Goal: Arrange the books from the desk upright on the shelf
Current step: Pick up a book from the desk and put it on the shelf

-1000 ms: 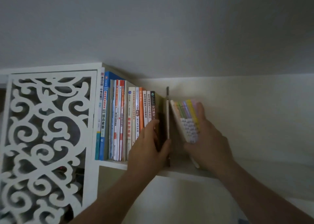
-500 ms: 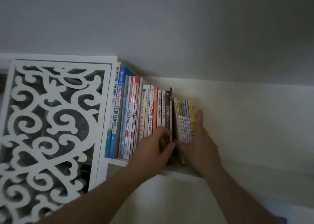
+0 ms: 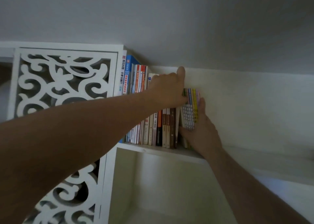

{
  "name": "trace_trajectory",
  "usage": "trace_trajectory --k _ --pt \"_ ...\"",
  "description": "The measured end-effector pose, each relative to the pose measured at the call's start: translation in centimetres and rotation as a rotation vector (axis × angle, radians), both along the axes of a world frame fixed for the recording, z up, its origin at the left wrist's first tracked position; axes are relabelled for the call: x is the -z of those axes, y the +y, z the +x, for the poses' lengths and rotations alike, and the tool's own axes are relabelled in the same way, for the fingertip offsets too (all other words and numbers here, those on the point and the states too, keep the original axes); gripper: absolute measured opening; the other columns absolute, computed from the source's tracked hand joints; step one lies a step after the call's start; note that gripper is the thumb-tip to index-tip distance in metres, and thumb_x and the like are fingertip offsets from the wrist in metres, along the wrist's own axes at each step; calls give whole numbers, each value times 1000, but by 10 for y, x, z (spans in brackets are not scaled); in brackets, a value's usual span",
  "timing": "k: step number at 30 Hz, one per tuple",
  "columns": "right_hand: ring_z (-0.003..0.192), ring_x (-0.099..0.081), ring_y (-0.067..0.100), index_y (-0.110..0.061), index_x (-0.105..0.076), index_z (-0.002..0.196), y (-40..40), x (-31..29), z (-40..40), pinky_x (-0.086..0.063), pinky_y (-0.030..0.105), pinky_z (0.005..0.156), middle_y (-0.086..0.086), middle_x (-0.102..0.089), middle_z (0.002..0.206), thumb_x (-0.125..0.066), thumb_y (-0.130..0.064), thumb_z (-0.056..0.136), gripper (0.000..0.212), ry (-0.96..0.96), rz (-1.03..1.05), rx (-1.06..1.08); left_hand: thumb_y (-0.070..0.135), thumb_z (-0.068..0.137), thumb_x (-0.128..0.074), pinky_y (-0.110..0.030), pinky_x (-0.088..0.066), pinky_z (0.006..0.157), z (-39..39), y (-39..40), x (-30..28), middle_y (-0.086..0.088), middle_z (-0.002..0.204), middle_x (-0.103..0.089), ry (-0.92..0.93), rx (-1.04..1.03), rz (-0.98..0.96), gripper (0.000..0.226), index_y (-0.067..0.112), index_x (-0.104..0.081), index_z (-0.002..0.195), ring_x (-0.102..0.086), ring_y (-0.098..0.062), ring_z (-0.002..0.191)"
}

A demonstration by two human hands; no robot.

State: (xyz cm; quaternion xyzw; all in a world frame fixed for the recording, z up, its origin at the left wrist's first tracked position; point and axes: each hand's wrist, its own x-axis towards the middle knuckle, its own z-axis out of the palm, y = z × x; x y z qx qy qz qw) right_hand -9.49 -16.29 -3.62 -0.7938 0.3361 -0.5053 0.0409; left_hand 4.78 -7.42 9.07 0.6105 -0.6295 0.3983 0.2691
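Note:
A row of upright books point(image 3: 153, 132) stands on the white shelf point(image 3: 169, 151), against its left side. At the row's right end is a set of thin colourful books point(image 3: 189, 113), upright and close to the dark brown book point(image 3: 172, 128). My right hand point(image 3: 202, 133) grips this set near its base, with the thumb on its left and the fingers along its right side. My left hand point(image 3: 168, 87) reaches over the tops of the row, fingers curled over the books and thumb pointing up. The left forearm hides the middle of several spines.
A white carved lattice panel point(image 3: 59, 87) closes the shelf unit on the left. Below the shelf board is an open white compartment point(image 3: 161, 189). The pale back wall point(image 3: 254, 113) runs on to the right behind the shelf. The sloping grey ceiling point(image 3: 169, 19) is close above.
My left hand rose from the foot of the dark book to the tops of the row. The colourful set went from tilted to upright beside the row. The view moved closer.

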Motion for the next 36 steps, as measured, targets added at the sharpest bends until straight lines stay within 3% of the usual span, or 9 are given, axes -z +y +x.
trace_trajectory --k 2,5,9,14,18,21,26,31,36 --pt "133 -55 26 -49 22 158 3 0 0 -51 54 106 -1 -43 160 -80 -55 82 127 -16 0 -20 28 93 -70 -32 -52 57 -3 15 -2 2 92 -57 141 194 92 64 11 -28 137 -66 -19 83" --pt "138 -48 28 -43 13 162 14 0 2 -52 55 103 -3 -29 164 -74 -64 84 119 -79 -95 0 10 92 -65 -40 -62 66 4 59 -19 0 94 -59 236 381 -39 47 13 -35 128 -66 -18 78" --pt "153 -25 43 -51 22 156 38 -8 24 -40 69 110 -6 7 173 -57 -101 58 136 -31 -38 84 11 85 -56 -51 -60 69 32 124 -35 -6 96 -62 297 376 -269 43 17 -41 125 -66 -27 82" --pt "150 -14 46 -62 30 147 45 -6 42 -39 72 107 -5 34 166 -74 -95 49 147 131 15 241 6 86 -55 -52 -58 61 58 159 -13 -6 91 -54 403 346 -304 42 19 -44 125 -64 -32 79" --pt "145 -26 49 -64 35 143 37 -7 33 -41 66 108 -11 32 165 -85 -82 53 151 108 45 190 5 87 -53 -53 -61 59 71 172 -2 -20 104 -60 432 393 -317 39 26 -40 117 -67 -42 86" --pt "145 -37 46 -68 34 141 24 -9 19 -41 62 114 -16 24 165 -89 -79 49 154 79 102 124 2 87 -56 -31 -50 46 73 173 -2 -6 87 -56 487 453 -340 40 21 -44 120 -61 -18 68" --pt "135 -51 39 -60 30 148 19 -8 9 -49 57 109 -4 -2 165 -88 -75 57 149 95 83 110 0 86 -57 -30 -46 40 62 171 -1 -8 79 -57 515 521 -345 42 25 -44 116 -55 -5 49" --pt "102 -63 38 -64 31 145 17 -7 -3 -58 48 88 1 -24 145 -83 -66 65 139 39 62 219 -2 87 -56 -21 -46 43 47 153 3 -6 87 -59 550 566 -343 40 18 -46 120 -65 -10 64" --pt "108 -56 36 -58 26 152 -2 -13 -68 -46 40 87 7 -32 146 -85 -45 72 138 -40 132 234 1 93 -55 -16 -53 53 28 111 3 1 99 -59 577 555 -313 35 18 -42 120 -66 -10 86"
